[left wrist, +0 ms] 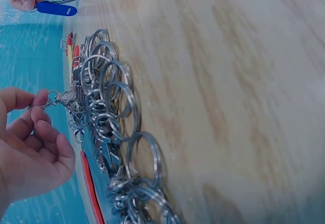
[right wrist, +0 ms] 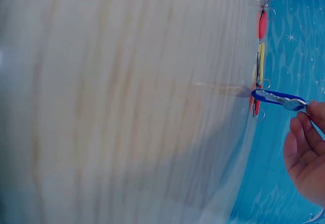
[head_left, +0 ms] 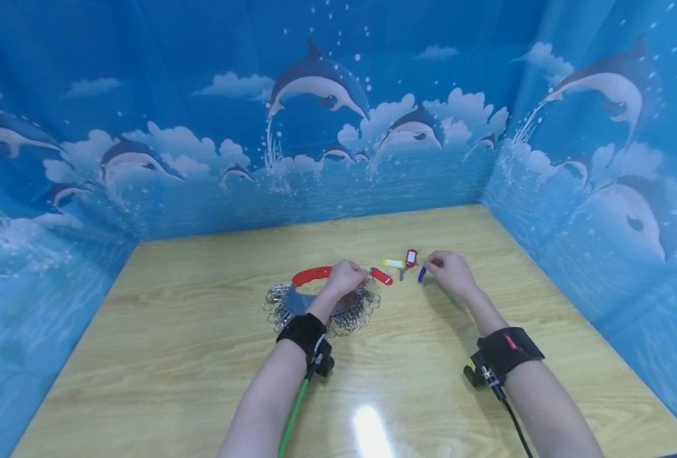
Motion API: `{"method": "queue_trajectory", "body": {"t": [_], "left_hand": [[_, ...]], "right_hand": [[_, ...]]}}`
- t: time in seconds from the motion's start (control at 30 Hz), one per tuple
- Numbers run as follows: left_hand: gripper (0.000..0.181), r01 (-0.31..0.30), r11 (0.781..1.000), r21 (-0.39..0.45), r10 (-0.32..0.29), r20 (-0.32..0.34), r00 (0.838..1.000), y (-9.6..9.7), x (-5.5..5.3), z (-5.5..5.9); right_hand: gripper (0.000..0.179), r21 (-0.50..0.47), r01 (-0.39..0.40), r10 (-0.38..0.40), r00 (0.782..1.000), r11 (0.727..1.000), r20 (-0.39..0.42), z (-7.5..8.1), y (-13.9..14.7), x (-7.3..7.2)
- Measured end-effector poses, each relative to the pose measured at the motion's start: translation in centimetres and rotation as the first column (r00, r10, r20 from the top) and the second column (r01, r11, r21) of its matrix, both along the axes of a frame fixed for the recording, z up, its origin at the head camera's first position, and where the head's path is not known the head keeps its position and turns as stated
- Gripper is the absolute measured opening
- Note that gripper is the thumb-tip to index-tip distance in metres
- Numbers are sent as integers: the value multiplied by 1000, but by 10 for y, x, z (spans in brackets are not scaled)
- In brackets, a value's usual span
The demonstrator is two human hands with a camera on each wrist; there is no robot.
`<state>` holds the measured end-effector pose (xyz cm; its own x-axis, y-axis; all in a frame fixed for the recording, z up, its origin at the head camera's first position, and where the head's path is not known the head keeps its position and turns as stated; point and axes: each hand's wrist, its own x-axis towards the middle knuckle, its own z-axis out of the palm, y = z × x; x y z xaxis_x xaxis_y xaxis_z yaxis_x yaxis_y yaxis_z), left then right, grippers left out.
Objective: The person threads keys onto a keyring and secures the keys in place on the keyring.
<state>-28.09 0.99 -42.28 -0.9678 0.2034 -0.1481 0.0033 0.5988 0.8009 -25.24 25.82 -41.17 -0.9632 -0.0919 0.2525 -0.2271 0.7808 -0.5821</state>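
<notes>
A key holder with a red handle (head_left: 310,275) and a grey plate lies on the table, fringed with several snap hooks and split rings (left wrist: 119,89). My left hand (head_left: 345,278) is over its right part; thumb and fingertip pinch a small ring on a snap hook (left wrist: 66,98). To the right, my right hand (head_left: 450,273) pinches the ring end of a blue key tag (right wrist: 274,97), which hangs with a silver key (right wrist: 293,104) just above the table. Between the hands lie a red tag (head_left: 381,276), a yellow tag (head_left: 393,263) and another red tag (head_left: 411,257).
The wooden table (head_left: 201,356) ends at a blue dolphin-print curtain (head_left: 212,191) behind and on the right. Each wrist wears a black strap with a camera; a green cable (head_left: 294,416) trails along the left forearm, a black one (head_left: 518,423) along the right.
</notes>
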Motion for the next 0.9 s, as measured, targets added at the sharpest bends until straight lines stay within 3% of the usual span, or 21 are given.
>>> {"method": "queue_trajectory", "body": {"t": [0.2,0.57,0.77,0.9], "left_hand": [[29,-33,999,17,31,95,995,3,-1,1],[28,-32,999,4,32,48,998,3,1,3],[32,-62,998,-3,62,103,993,5,3,4],[30,-59,998,-19,60,92,994,5,4,3]], "right_hand": [[13,-8,-33,33,999,999,0,0,-9,-2],[8,-57,-116,116,993,992,-20,-6,-36,-2],[7,-61,-141,142,990,988,15,-3,-46,0],[9,-52,-145,146,989,988,12,-2,-51,1]]}}
